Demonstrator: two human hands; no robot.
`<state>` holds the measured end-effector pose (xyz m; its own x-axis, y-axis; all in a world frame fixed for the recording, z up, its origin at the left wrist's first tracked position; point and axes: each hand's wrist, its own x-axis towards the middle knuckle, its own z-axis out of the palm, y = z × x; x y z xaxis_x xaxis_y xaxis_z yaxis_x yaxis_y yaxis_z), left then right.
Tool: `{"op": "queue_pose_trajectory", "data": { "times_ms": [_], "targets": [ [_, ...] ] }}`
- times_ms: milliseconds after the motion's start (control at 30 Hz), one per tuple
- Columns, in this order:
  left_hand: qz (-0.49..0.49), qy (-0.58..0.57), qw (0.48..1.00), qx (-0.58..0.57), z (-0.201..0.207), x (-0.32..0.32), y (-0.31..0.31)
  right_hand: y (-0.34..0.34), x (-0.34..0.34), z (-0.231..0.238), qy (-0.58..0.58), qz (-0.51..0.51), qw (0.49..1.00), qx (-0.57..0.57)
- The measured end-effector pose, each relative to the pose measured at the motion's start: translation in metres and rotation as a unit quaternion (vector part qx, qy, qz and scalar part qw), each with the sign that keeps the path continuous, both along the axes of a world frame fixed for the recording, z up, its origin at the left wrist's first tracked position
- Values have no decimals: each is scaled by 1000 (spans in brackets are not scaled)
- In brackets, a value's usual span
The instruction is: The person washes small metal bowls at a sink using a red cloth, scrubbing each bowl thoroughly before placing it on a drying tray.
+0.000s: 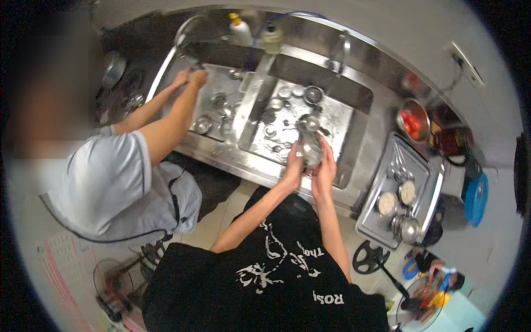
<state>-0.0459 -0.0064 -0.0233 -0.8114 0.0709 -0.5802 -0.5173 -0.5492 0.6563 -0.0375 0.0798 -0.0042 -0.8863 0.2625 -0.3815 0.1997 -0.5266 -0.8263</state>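
Two bare hands are engaged: the left hand (293,165) and right hand (326,166) close their grip on opposite sides of a shiny, clear-looking container (310,150) over the near part of the right basin (358,102); blur hides its exact kind. To the right, on the desk (376,119), a metal tray (384,182) bears two pale round items (387,203) and shiny metalware (409,229). Beyond the container, small loose pieces (270,130) lie on the basin floor, short of a dark-rimmed dish (313,95). Progress, as judged: handling of the container appears under way; the loose pieces appear outstanding; no item can be confirmed complete. Farther left, a co-worker's hands (197,79) are over the left basin (221,58). A white bottle (240,32) stands at the back.
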Motion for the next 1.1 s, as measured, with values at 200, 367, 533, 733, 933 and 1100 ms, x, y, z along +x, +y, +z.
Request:
{"op": "queue_pose_trajectory", "data": {
  "times_ms": [200,367,533,733,933,1100],
  "targets": [
    [77,23,981,-177,-59,-13,-61,8,23,-32,-68,58,975,-204],
    [169,-21,870,-463,-98,-76,-155,24,37,-62,-105,-15,935,-339],
    [169,-3,781,-601,-182,-150,-251,27,46,-56,-145,-65,923,-350],
    [70,-143,751,-641,-218,-225,-264,23,66,-59,-69,-79,971,-217],
    [50,-153,732,-662,-311,-250,-326,25,69,-66,-107,-98,964,-222],
    [11,-136,724,-676,-311,-259,-342,17,55,-75,-136,-141,964,-181]
  ]
}}
